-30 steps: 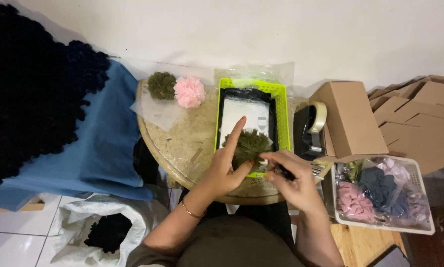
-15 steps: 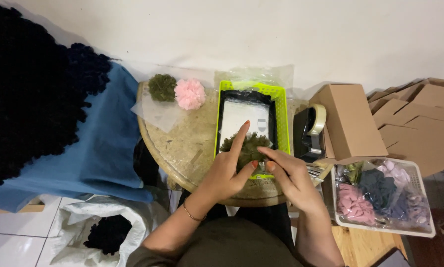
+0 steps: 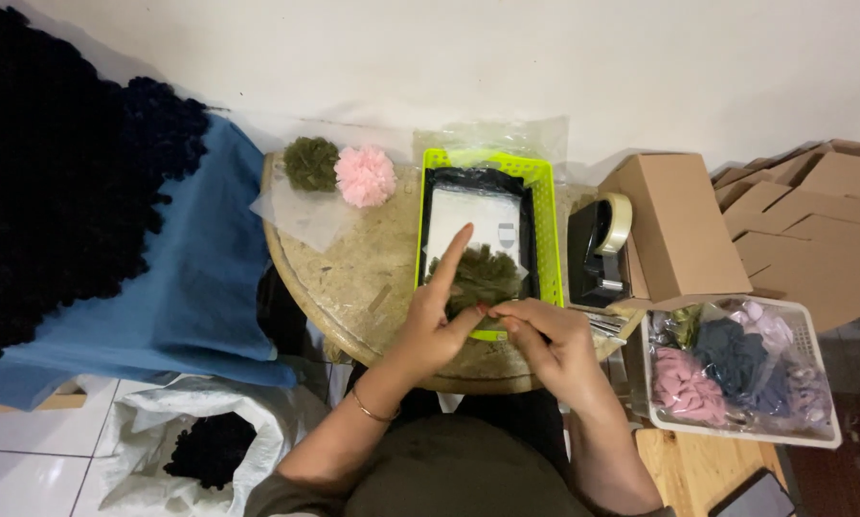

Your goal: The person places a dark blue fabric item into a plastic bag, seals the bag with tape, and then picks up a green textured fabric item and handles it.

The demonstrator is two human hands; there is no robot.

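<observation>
A plain brown cardboard box (image 3: 681, 228) stands right of the tape dispenser (image 3: 600, 251), with flattened cartons (image 3: 811, 225) beyond. Clear plastic bags (image 3: 492, 139), seemingly empty, lie behind the green basket (image 3: 545, 206).
</observation>
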